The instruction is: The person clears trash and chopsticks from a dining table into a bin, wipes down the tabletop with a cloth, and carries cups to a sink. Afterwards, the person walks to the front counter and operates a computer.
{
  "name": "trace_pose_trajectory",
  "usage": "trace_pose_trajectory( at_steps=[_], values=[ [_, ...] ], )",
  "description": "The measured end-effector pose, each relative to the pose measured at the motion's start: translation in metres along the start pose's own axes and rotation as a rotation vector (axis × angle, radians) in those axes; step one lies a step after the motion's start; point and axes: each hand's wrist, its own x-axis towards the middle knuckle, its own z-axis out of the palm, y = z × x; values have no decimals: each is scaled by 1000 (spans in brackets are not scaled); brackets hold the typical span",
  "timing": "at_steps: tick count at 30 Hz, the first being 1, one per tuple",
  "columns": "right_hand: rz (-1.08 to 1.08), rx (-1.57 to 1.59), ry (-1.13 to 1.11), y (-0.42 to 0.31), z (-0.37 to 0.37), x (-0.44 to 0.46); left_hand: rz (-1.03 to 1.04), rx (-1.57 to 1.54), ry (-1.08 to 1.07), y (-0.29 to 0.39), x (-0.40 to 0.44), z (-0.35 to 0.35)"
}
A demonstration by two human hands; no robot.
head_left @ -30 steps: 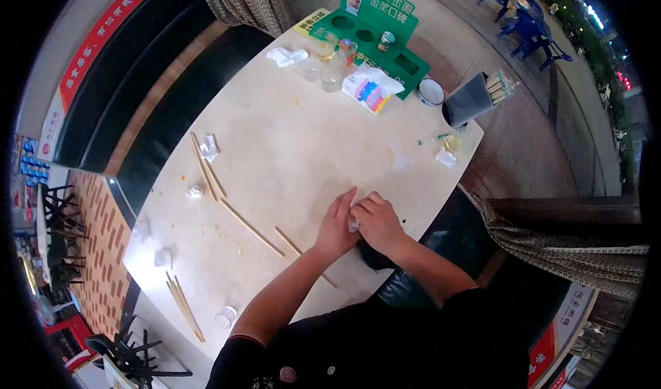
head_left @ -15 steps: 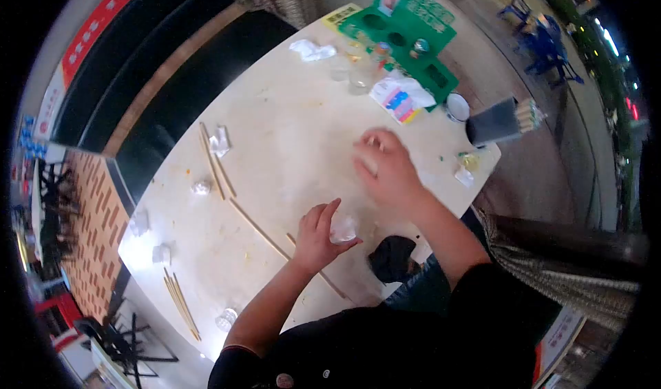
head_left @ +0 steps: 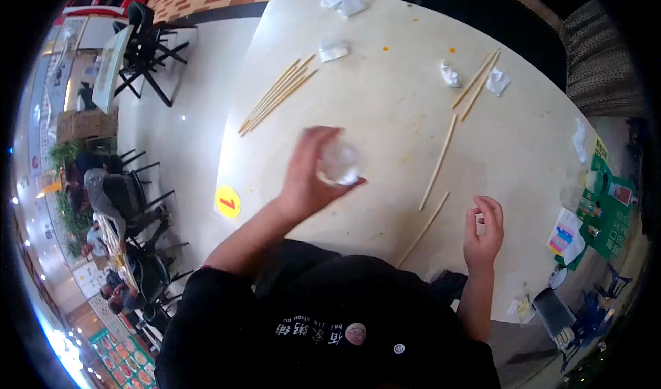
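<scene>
Two bare hands are over the pale, smooth-topped table, and only one looks loaded. Your left hand curls around a clear, rounded drinking glass, fingers on its far side and thumb on its near side, a grip that seems meant to steady a slick, smooth wall. Blur hides the rim, and you cannot tell whether the white patch near your thumb is tissue inside or glare. The glass is left of the table's middle, in front of you, apparently lifted clear of the surface

Your right hand is half open to the right, fingers loosely bent, with nothing visible in it; one hand probably suffices for so small a glass

On the far left, a bundle of slim wooden chopsticks lies roughly parallel, perhaps gathered so they can be picked up together. A long single chopstick lies between your hands and farther off, more like something dropped than arranged. Beyond it, a crumpled white tissue sits just beside a slanting pair of wooden chopsticks, likely left there after use
</scene>
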Motion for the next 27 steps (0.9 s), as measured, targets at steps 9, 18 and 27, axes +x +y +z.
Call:
trace_pose_trajectory(
  at_steps=[9, 18, 27],
  values=[
    [-33, -93, -17, -39, 35, -6, -343, 168, 189, -69, -52, -82],
    [-166, -322, 254, -30, 86, 39, -369, 85, 119, -100, -85, -109],
    [294, -483, 57, -12, 142, 62, -411, 41, 196, -160, -103, -150]
  ],
)
